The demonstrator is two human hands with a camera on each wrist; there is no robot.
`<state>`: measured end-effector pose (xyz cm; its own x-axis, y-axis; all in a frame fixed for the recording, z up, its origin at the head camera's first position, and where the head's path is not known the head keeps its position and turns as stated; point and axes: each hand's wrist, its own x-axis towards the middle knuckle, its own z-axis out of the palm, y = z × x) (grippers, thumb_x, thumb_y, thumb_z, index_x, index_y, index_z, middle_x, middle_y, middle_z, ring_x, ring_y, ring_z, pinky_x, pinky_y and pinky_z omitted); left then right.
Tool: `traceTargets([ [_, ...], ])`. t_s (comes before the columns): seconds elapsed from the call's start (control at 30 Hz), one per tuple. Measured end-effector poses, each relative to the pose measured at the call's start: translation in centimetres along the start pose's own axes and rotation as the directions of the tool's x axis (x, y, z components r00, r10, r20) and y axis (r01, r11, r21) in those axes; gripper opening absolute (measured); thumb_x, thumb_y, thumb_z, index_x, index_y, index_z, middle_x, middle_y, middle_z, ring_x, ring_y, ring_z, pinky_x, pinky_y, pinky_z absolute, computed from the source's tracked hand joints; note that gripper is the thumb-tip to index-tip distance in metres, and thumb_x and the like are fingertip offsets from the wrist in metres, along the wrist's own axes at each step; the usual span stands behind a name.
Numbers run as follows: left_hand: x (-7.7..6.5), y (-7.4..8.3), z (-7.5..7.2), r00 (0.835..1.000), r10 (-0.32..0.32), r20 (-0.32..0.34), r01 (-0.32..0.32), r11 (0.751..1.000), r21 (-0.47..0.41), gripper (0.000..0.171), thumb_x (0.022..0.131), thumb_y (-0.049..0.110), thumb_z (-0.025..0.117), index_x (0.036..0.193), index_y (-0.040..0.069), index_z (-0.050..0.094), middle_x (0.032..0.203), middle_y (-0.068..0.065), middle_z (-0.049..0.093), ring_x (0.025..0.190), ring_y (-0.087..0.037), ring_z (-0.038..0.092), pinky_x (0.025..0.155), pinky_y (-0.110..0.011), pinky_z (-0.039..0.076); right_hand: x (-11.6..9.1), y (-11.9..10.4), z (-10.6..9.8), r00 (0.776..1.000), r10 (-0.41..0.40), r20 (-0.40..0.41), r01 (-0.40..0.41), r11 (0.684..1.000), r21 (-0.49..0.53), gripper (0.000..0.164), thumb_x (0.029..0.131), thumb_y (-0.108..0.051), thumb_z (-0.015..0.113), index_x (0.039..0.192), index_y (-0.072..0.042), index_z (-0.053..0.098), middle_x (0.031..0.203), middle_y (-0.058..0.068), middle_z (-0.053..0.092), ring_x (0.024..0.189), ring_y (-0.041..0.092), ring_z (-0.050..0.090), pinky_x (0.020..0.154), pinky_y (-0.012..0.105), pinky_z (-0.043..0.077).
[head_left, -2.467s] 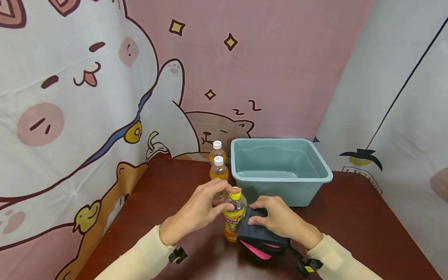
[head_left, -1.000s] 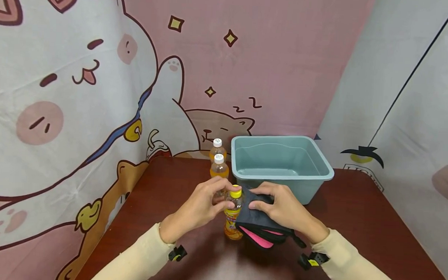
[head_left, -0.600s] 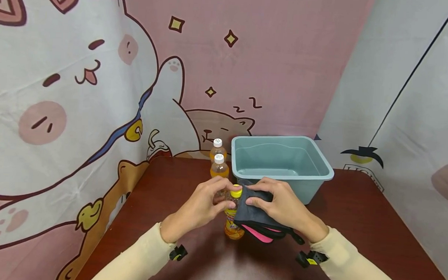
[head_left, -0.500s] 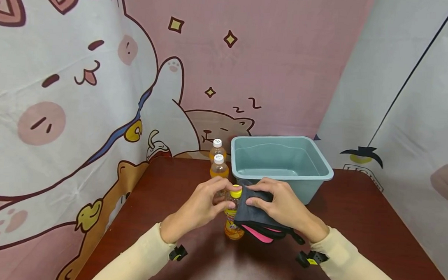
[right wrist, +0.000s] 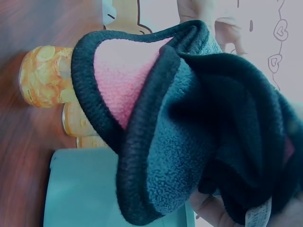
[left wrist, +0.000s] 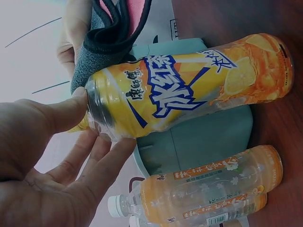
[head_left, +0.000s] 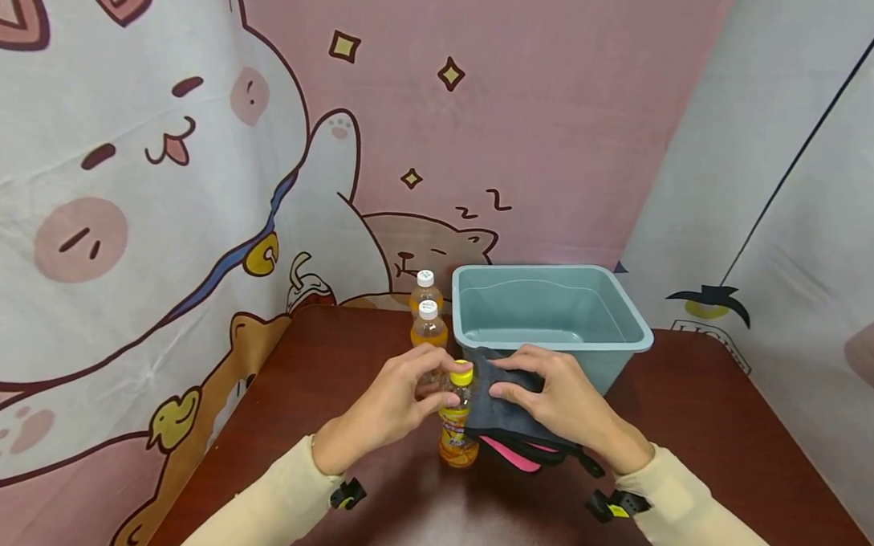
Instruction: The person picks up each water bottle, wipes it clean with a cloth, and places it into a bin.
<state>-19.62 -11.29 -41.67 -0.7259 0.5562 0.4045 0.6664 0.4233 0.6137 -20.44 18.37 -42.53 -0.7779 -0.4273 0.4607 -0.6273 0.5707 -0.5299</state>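
A yellow-capped bottle of iced tea (head_left: pixel 455 434) stands upright on the brown table. My left hand (head_left: pixel 396 396) grips it around the neck and cap; the left wrist view shows the thumb and fingers on either side of the bottle's shoulder (left wrist: pixel 111 104). A folded cloth (head_left: pixel 508 412), dark grey with pink inside and black edging, is in my right hand (head_left: pixel 559 398), pinched between thumb and fingers. The cloth lies against the right side of the bottle. In the right wrist view the cloth (right wrist: pixel 180 127) hides most of the right hand.
Two white-capped bottles of orange drink, a nearer one (head_left: pixel 429 330) and a farther one (head_left: pixel 425 293), stand behind the left hand. A blue-green plastic tub (head_left: pixel 550 345) sits at the back right of the table (head_left: pixel 317 381). A printed cloth backdrop hangs behind.
My right hand has lifted the cloth a little and rubbed it against the bottle; just now it has shifted slightly right. The left hand and the bottle have stayed in place.
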Motion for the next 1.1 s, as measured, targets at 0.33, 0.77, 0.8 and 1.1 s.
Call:
traceTargets([
  [0.33,0.2,-0.1,0.9,0.996,0.051,-0.068,-0.047,0.997,0.061,0.043,0.101,0.014,0.094,0.139,0.016,0.075,0.132,-0.003,0.077,0.116,-0.020,0.077,0.091,-0.034,0.073,-1.1,1.0,-0.9,1.000,0.004,-0.027,-0.004,1.000,-0.028,0.038,0.099,-0.028,0.097,0.135,-0.024,0.088,0.115,-0.012,0.084,0.092,0.004,0.068,0.070,0.023,0.053],
  [0.77,1.8,1.5,-0.4,0.982,0.087,-0.166,-0.065,0.989,0.135,0.032,0.103,0.014,0.092,0.130,0.015,0.075,0.121,-0.001,0.075,0.092,-0.015,0.071,0.077,-0.026,0.069,-2.7,2.0,-3.3,0.997,0.021,-0.076,-0.024,0.999,-0.044,0.037,0.097,-0.026,0.098,0.133,-0.027,0.088,0.119,-0.012,0.086,0.103,0.004,0.073,0.077,0.020,0.056],
  [0.8,2.1,1.8,-0.9,0.978,0.099,-0.183,-0.076,0.989,0.125,0.032,0.104,0.013,0.091,0.131,0.013,0.076,0.123,-0.002,0.076,0.095,-0.014,0.072,0.080,-0.027,0.070,-2.8,2.1,-3.5,0.996,0.021,-0.083,-0.025,0.999,-0.045,0.037,0.097,-0.025,0.098,0.133,-0.027,0.088,0.118,-0.012,0.086,0.102,0.003,0.073,0.075,0.020,0.055],
  [1.1,6.2,4.7,-5.8,0.906,0.226,-0.359,-0.178,0.971,0.162,0.027,0.108,0.014,0.085,0.133,0.009,0.077,0.117,-0.007,0.074,0.097,-0.020,0.074,0.075,-0.033,0.071,-3.9,2.5,-5.2,0.990,0.039,-0.139,-0.051,0.996,-0.079,0.039,0.094,-0.022,0.101,0.131,-0.028,0.089,0.116,-0.012,0.086,0.099,0.001,0.070,0.074,0.016,0.053],
])
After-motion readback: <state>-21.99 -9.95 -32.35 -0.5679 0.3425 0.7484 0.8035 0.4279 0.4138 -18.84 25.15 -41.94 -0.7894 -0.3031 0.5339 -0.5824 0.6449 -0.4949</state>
